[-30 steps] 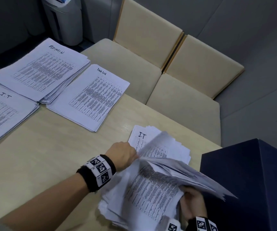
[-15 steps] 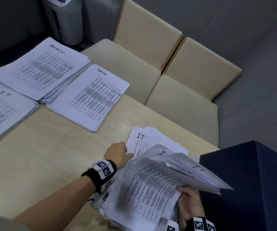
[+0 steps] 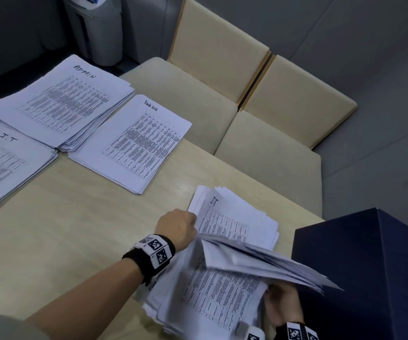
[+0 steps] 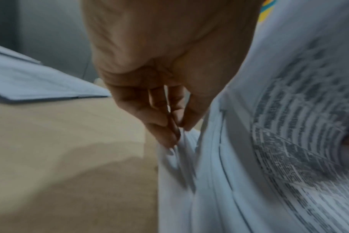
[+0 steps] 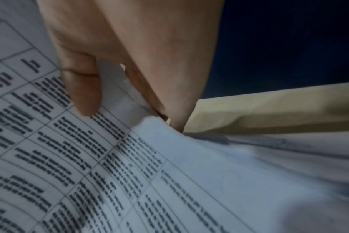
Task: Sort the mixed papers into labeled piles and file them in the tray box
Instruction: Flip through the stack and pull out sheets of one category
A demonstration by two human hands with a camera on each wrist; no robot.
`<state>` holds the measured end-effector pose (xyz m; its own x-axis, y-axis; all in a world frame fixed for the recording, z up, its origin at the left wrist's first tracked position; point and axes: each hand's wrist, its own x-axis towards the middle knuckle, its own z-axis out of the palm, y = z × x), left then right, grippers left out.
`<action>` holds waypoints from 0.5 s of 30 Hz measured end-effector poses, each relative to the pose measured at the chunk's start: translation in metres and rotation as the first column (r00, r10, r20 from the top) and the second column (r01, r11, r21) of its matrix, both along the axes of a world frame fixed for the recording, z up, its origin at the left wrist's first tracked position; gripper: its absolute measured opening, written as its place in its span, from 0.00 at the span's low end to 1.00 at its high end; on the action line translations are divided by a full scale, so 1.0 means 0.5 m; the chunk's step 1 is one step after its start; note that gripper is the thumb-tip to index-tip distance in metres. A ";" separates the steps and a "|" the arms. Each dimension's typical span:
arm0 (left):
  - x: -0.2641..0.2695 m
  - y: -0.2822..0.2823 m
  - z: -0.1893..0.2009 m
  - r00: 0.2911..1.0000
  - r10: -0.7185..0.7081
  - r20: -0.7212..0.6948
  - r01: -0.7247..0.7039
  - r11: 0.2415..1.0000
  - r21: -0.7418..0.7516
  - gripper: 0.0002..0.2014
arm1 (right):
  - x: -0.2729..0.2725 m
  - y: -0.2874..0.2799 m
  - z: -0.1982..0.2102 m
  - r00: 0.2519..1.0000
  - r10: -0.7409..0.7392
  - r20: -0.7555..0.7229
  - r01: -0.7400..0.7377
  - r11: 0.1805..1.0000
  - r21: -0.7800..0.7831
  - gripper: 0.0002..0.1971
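At the table's (image 3: 75,231) near right corner, we leaf through the mixed papers (image 3: 222,290). Our left hand (image 3: 177,228) pinches sheet edges at the stack's left side, while our right hand (image 3: 282,307) grips a lifted sheaf with thumb over it and fingers beneath. Toward the far left edge lie three labeled piles — ADMIN (image 3: 60,104), Task List (image 3: 136,141), I.T (image 3: 4,163). The dark tray box (image 3: 370,266) stands just right of the stack. We judge sorting well begun — much is unsorted, nothing visibly filed.

Dim, bluish, even light; soft shadows; wrist views blurred, wide-angle bending at edges
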<state>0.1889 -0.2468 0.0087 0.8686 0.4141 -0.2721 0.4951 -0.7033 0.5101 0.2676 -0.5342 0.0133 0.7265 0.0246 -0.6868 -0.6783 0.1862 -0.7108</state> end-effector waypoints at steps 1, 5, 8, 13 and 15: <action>-0.004 -0.002 0.005 0.997 -0.027 0.075 0.027 1.000 -0.010 0.08 | -0.004 0.013 0.014 0.999 0.039 0.006 -0.040 0.998 0.042 0.20; -0.019 -0.012 0.013 0.933 -0.022 0.360 0.201 0.862 -0.466 0.06 | -0.003 0.014 0.013 0.998 0.019 0.052 -0.025 0.994 0.110 0.12; -0.031 -0.017 0.017 0.935 0.091 0.343 0.226 0.592 -0.773 0.04 | -0.001 0.013 0.012 0.997 0.040 0.061 -0.046 0.993 0.106 0.12; -0.028 -0.030 0.050 0.975 0.148 0.167 0.107 0.345 -0.932 0.14 | -0.009 0.020 0.019 0.993 0.046 0.112 -0.056 0.995 0.088 0.20; -0.017 -0.024 0.032 0.968 0.221 0.118 -0.031 0.573 -0.819 0.12 | -0.013 0.021 0.025 0.990 0.064 0.125 -0.070 0.996 0.050 0.09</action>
<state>0.1803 -0.2589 0.0248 0.8958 0.2144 -0.3894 0.3742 0.1094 0.9209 0.2611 -0.5236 0.0256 0.8009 0.1109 -0.5884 -0.5984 0.1838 -0.7799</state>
